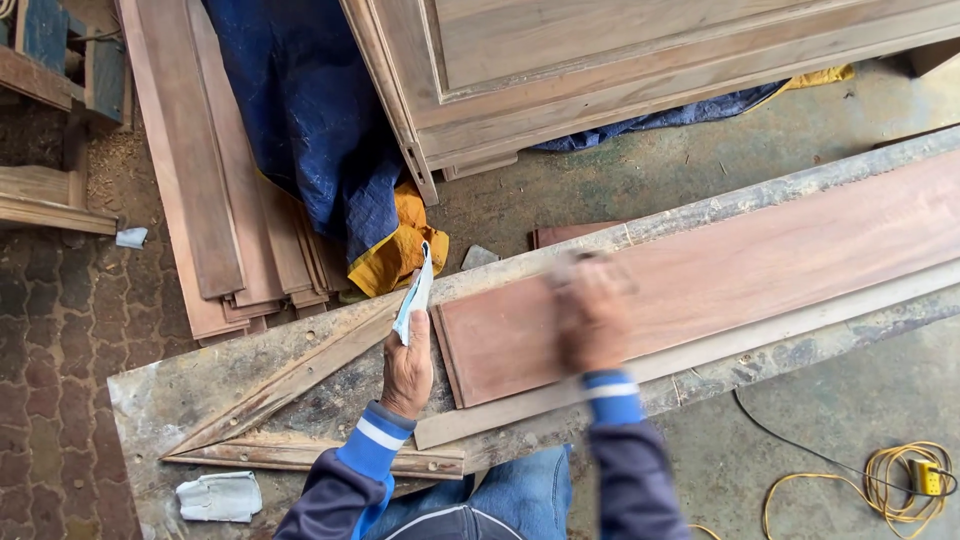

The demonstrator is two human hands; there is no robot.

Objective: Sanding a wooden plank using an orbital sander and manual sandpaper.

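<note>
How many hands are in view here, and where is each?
2. The left hand grips a folded scrap of sandpaper at the near end of the reddish board. The right hand, motion-blurred, lies flat on that board. No other person's hands show.

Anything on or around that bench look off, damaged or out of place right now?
Nothing looks damaged. The reddish board lies flat on the bench; the right hand on it is blurred, the left hand holds folded paper. A crumpled rag sits at the bench corner, and a yellow cord lies coiled on the floor.

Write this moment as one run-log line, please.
left hand: holds folded paper | right hand: blurred, on reddish board | bench
</note>
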